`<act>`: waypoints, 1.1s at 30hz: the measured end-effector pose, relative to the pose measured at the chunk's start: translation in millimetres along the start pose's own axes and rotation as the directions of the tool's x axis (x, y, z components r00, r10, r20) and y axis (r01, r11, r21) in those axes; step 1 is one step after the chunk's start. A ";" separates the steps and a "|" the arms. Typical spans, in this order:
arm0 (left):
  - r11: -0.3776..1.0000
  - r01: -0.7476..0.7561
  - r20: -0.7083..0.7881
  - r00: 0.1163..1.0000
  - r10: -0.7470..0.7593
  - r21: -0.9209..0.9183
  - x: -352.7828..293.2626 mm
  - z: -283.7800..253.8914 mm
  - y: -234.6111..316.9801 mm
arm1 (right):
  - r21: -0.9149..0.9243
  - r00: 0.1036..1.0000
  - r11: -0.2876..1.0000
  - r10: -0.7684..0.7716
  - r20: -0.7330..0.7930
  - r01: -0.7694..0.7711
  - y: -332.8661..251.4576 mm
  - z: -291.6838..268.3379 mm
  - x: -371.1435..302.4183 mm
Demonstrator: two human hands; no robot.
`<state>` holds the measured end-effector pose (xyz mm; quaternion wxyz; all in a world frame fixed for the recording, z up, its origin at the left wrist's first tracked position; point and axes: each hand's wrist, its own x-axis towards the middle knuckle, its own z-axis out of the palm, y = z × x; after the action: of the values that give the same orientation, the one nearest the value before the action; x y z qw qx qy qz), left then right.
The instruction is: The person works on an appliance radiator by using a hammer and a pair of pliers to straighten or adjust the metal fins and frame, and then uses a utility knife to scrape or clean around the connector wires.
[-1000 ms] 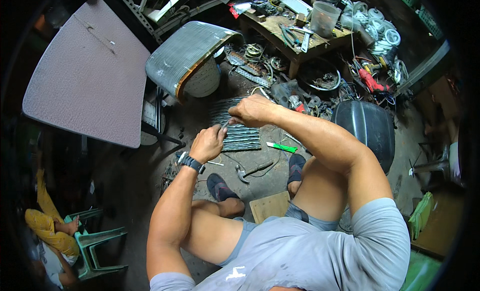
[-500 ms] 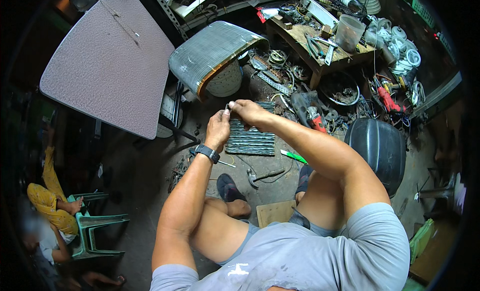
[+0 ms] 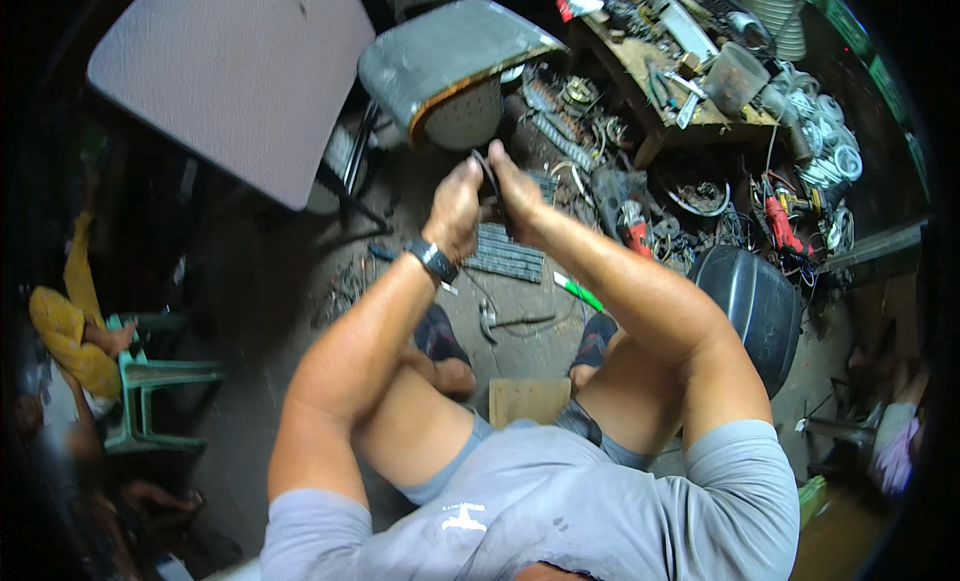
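My left hand (image 3: 455, 211), with a dark watch on the wrist, and my right hand (image 3: 518, 193) are raised close together in front of me. Between them is a thin, dark, bent strip (image 3: 486, 169), pinched at the thumbs; its lower part is hidden and blurred. Below the hands lies a dark ribbed mat (image 3: 505, 253) on the floor, partly covered by them. A hammer (image 3: 490, 321) rests nearer my feet, beside a green-and-white tool (image 3: 578, 291) that resembles a cutter knife.
A curved grey panel (image 3: 450, 56) leans over a pale perforated drum (image 3: 465, 121). Tools and a clear tub (image 3: 735, 78) crowd a low wooden table (image 3: 660, 81). Red power tools (image 3: 780, 226) and a black rounded case (image 3: 745, 316) lie right. Another person sits left by green chairs (image 3: 165, 373).
Both hands have risen off the mat and turned more upright, still close together with the dark piece between them. The whole view has shifted slightly.
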<state>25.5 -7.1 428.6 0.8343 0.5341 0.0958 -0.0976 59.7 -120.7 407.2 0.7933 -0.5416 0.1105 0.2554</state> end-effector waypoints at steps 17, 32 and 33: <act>0.973 -0.130 -0.028 0.991 0.127 -0.192 -15.3 -70.1 41.7 | -0.277 0.965 0.931 -0.259 -0.036 0.240 18.5 106.7 -44.5; 0.086 0.207 -0.224 0.909 0.352 0.975 -97.6 -373.0 -11.3 | -0.662 0.976 0.733 -0.010 0.219 0.156 -23.9 -1.9 -16.3; 0.166 0.297 -0.335 0.893 0.300 0.940 -107.2 -390.9 -39.6 | -0.652 0.985 0.746 -0.032 0.169 0.136 -15.4 -10.3 -19.2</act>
<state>-109.9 338.8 261.7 0.2402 0.9501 0.1987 -0.0088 52.6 -140.0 424.2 0.5668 -0.7712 -0.0705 0.2812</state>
